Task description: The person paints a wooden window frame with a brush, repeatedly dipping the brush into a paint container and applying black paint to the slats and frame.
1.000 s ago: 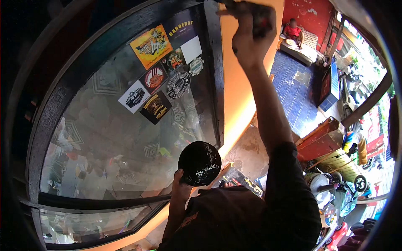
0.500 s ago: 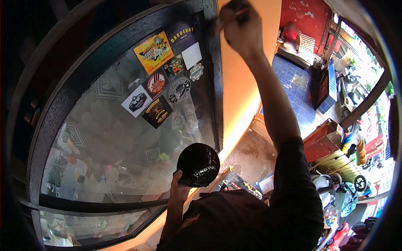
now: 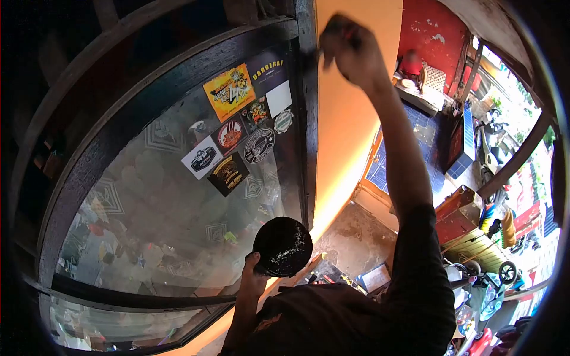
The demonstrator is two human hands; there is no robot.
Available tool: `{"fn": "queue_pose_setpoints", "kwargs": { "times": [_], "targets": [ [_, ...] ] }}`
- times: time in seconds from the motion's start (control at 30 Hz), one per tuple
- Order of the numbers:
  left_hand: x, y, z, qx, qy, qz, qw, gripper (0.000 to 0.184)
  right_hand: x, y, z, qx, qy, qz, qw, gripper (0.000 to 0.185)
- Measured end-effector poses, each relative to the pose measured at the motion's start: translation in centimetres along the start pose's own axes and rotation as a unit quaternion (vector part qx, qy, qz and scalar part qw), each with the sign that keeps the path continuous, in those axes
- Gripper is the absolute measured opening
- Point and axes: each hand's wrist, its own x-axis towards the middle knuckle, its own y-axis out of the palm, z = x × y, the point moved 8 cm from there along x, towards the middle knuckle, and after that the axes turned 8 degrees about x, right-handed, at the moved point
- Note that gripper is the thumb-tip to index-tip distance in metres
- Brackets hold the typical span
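A round black container (image 3: 282, 247) with pale specks on its surface is held low in front of the body by my left hand (image 3: 253, 277), the thumb showing at its left edge. My right hand (image 3: 355, 56) is raised high, its fingers closed round a dark tool (image 3: 342, 31) with a bit of red on it; blur hides the tool's shape. The tool is beside the dark wooden frame (image 3: 307, 89) of a glass window, where the frame meets an orange wall (image 3: 344, 127). Whether it touches the wood cannot be made out.
Stickers (image 3: 230, 92) cover the upper right of the glass pane (image 3: 154, 202). Toward the right are a blue tiled floor (image 3: 424, 127), a seated person (image 3: 409, 64) in red, a red wooden box (image 3: 460, 207) and a wheeled toy (image 3: 493, 293). Bare ground (image 3: 356, 237) lies below.
My right hand has come down a little along the frame with the dark tool. The view has shifted, and the stickers and the black container now appear slightly lower.
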Motion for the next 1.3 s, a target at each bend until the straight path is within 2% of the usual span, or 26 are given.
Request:
{"fn": "queue_pose_setpoints", "kwargs": {
  "times": [0.07, 0.17, 0.2, 0.27, 0.3, 0.4, 0.43, 0.47, 0.53, 0.6, 0.67, 0.7, 0.73, 0.83, 0.9, 0.93, 1.0, 1.07, 1.17, 1.27, 1.3],
  "targets": [
    [-0.2, 0.8, -0.4, -0.014, 0.005, 0.002, 1.000, 0.052, 2.4, -1.6, 3.0, 0.042, -0.099, -0.091, 0.990, 0.011],
    [-0.8, 2.6, -1.0, -0.023, 0.014, 0.005, 1.000, 0.050, 1.5, -0.6, 7.5, -0.060, -0.191, -0.148, 0.968, 0.012],
    [-0.7, 1.7, -0.5, -0.018, 0.017, -0.011, 1.000, 0.050, 0.2, 0.4, 7.7, -0.121, -0.291, -0.137, 0.939, 0.006],
    [0.1, -1.4, 0.8, 0.024, 0.045, -0.027, 0.998, 0.048, -2.4, 0.9, 5.1, -0.234, -0.273, -0.065, 0.931, 0.011],
    [0.7, -3.8, 2.0, 0.059, 0.070, -0.029, 0.995, 0.047, -3.6, 0.2, 4.0, -0.186, -0.212, -0.051, 0.958, 0.009],
    [0.3, -1.8, 0.8, -0.002, 0.045, -0.038, 0.998, 0.044, -7.6, -1.4, 1.4, 0.009, -0.002, 0.015, 1.000, 0.011],
    [-0.2, -0.9, 0.5, -0.046, 0.016, -0.042, 0.998, 0.043, -8.8, -1.1, 1.9, 0.056, 0.012, -0.008, 0.998, 0.012],
    [-0.1, -1.4, 0.4, -0.032, 0.022, -0.058, 0.998, 0.043, -9.9, -0.8, 2.5, 0.103, 0.026, -0.032, 0.994, 0.014],
    [0.1, -2.9, 0.8, -0.007, 0.034, -0.092, 0.995, 0.043, -12.2, 0.3, 3.1, 0.148, 0.087, -0.024, 0.985, 0.012],
    [0.5, -2.3, 0.8, -0.005, 0.024, -0.071, 0.997, 0.044, -14.9, 2.4, 3.3, 0.256, 0.153, -0.019, 0.954, 0.012],
    [1.5, -4.0, 1.7, 0.022, 0.019, -0.068, 0.997, 0.049, -17.9, 4.6, 2.3, 0.341, 0.155, 0.018, 0.927, 0.013],
    [1.0, -3.4, 1.4, 0.056, 0.024, -0.069, 0.996, 0.056, -18.6, 6.0, 2.8, 0.247, 0.160, 0.116, 0.949, 0.015],
    [0.4, -2.9, 0.8, 0.089, 0.025, -0.074, 0.993, 0.063, -19.7, 7.4, 2.5, 0.213, 0.213, 0.146, 0.942, 0.018],
    [-2.3, -1.5, -0.2, 0.064, 0.022, -0.159, 0.985, 0.082, -22.4, 11.3, 3.0, 0.180, 0.175, 0.225, 0.941, 0.019],
    [-2.9, -1.0, -1.1, 0.079, 0.036, -0.188, 0.978, 0.088, -23.8, 13.9, 3.2, 0.148, 0.152, 0.298, 0.931, 0.019],
    [-3.4, -0.8, -1.3, 0.092, 0.038, -0.198, 0.975, 0.091, -25.0, 15.0, 2.5, 0.082, 0.199, 0.365, 0.906, 0.017],
    [-5.1, 0.5, -3.0, 0.173, 0.053, -0.227, 0.957, 0.076, -26.1, 17.3, 2.9, 0.097, 0.164, 0.404, 0.895, 0.019],
    [-5.8, -0.4, -2.3, 0.166, 0.044, -0.251, 0.953, 0.081, -27.3, 18.8, 2.3, 0.070, 0.180, 0.457, 0.868, 0.020],
    [-6.5, -0.2, -2.5, 0.158, 0.051, -0.271, 0.948, 0.080, -29.6, 21.3, 1.3, 0.048, 0.160, 0.489, 0.856, 0.025],
    [-7.1, 0.0, -2.5, 0.136, 0.048, -0.285, 0.948, 0.079, -32.1, 23.6, 0.4, 0.042, 0.090, 0.512, 0.853, 0.028],
    [-7.0, -0.5, -2.3, 0.132, 0.060, -0.285, 0.948, 0.079, -32.9, 24.4, -0.3, 0.004, 0.108, 0.541, 0.834, 0.028]
  ]
}}
